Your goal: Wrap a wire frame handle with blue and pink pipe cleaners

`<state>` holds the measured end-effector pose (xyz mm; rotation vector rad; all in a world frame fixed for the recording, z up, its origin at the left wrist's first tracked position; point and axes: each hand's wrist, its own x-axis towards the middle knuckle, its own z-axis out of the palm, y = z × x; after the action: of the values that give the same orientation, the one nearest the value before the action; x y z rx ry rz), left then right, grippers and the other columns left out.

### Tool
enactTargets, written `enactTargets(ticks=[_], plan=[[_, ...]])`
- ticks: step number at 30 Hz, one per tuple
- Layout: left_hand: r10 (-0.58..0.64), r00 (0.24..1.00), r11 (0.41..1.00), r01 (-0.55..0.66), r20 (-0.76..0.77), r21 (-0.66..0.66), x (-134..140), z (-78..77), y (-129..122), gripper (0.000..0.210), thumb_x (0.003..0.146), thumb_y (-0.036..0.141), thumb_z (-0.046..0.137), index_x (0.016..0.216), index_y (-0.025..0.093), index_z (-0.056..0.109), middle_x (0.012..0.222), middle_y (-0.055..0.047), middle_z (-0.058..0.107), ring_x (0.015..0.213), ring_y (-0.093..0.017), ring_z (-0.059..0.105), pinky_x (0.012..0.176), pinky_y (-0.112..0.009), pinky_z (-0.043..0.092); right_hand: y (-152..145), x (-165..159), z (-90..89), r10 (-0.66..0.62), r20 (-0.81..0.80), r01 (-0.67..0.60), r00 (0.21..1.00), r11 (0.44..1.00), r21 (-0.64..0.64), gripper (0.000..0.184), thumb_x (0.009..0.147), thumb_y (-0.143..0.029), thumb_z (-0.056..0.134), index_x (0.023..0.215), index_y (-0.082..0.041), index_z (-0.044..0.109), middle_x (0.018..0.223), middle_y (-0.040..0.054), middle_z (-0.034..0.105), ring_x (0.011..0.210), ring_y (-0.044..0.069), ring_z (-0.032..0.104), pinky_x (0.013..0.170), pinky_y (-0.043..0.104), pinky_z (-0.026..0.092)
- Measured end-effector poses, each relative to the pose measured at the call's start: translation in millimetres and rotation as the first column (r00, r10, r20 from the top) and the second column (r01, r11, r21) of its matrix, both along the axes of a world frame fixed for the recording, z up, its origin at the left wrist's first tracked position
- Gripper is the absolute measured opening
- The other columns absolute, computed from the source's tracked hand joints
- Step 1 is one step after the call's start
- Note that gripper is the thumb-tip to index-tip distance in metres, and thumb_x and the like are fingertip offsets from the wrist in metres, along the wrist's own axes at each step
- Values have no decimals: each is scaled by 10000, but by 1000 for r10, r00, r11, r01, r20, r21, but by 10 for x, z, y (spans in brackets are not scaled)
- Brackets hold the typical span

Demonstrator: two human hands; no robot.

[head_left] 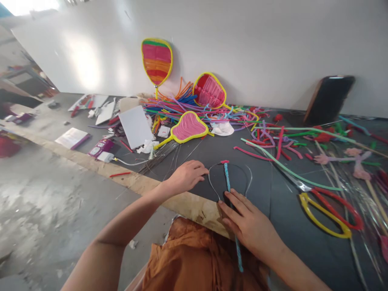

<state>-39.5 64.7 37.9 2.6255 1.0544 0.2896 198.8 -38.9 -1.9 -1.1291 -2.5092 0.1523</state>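
Below centre, lays right hand (254, 224), unclenched, on blue stick (227, 178); touches wire (212, 188) with left hand (186, 176), cannot tell if clamped.

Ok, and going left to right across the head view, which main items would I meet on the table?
White-topped purple block → purple device → white card → pink, yellow-rimmed fan shape → light-blue wrapped stick → scissors with red and yellow handles.

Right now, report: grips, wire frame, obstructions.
Left grip at wire frame; right grip over blue stem. Stem between frame's sides. Scissors clear, to the right.
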Motion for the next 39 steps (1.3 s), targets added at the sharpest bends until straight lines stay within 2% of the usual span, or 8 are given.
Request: enactTargets(ticks=[4, 10, 15, 19, 28, 34, 36, 39], plan=[[-15, 998, 1000, 15, 57, 8, -73, -32, 10, 215, 895, 188, 441, 1005, 158, 622, 988, -75, 640, 950, -152, 582, 850, -289, 464, 1, -8, 15, 8, 12, -7, 1000, 1000, -11, 323, 901, -269, 470, 1172, -181, 621, 1269, 134, 562, 1212, 277, 485, 938, 440, 491], [118, 990, 990, -124, 81, 67, -163, -68, 22, 203, 870, 142, 442, 940, 155, 632, 909, -71, 662, 902, -169, 590, 823, -315, 460, 22, 40, 73, 26, 41, -25, 999, 1000, -17, 365, 901, -302, 481, 1218, -159, 589, 1314, 144, 524, 1250, 280, 445, 952, 431, 489], [-10, 999, 998, 8, 31, 69, -150, -65, 35, 216, 893, 186, 431, 971, 170, 632, 932, -63, 661, 902, -159, 590, 822, -297, 444, 180, 99, 153, 23, 82, -25, 996, 999, 25, 364, 909, -218, 447, 1222, -83, 575, 1300, 165, 533, 1288, 296, 395, 983, 445, 464], [-87, 996, 987, 88, -14, 137, -97, -65, 90, 245, 902, 180, 411, 1014, 184, 629, 975, -62, 651, 905, -153, 585, 826, -287, 442, 295, 7, 157, 29, 82, -26, 996, 999, -38, 396, 897, -270, 489, 1258, -117, 546, 1320, 145, 525, 1289, 297, 392, 994, 476, 442], [-351, 914, 869, 400, -206, 293, -8, -15, 360, 231, 912, 191, 405, 959, 193, 631, 934, -71, 634, 945, -167, 572, 832, -313, 462, 362, -136, 99, 46, 46, -40, 998, 993, -113, 366, 891, -329, 509, 1210, -170, 591, 1294, 91, 565, 1270, 300, 419, 991, 496, 432], [-349, 918, 856, 395, -191, 335, 132, 101, 353, 230, 899, 160, 410, 1010, 190, 610, 1031, -82, 623, 1041, -195, 530, 907, -379, 440, 372, -65, 172, 46, -15, -47, 999, 995, -92, 342, 885, -268, 501, 1197, -164, 596, 1291, 96, 564, 1281, 273, 409, 1004, 451, 428], [-321, 936, 880, 351, -143, 320, 228, 130, 324, 244, 891, 153, 418, 1053, 173, 599, 1080, -92, 615, 1093, -214, 502, 931, -383, 423, 442, 83, 242, -19, -55, 14, 998, 996, -93, 312, 900, -236, 462, 1163, -154, 609, 1236, 103, 601, 1217, 247, 484, 974, 402, 450], [-232, 970, 934, 241, -67, 262, 440, 123, 349, 263, 887, 143, 418, 1089, 149, 587, 1117, -95, 608, 1090, -209, 503, 929, -367, 412, 637, 383, 333, -343, -58, 324, 938, 923, -208, 266, 906, -249, 427, 1045, -169, 639, 1001, 80, 693, 894, 201, 654, 765, 320, 518]])
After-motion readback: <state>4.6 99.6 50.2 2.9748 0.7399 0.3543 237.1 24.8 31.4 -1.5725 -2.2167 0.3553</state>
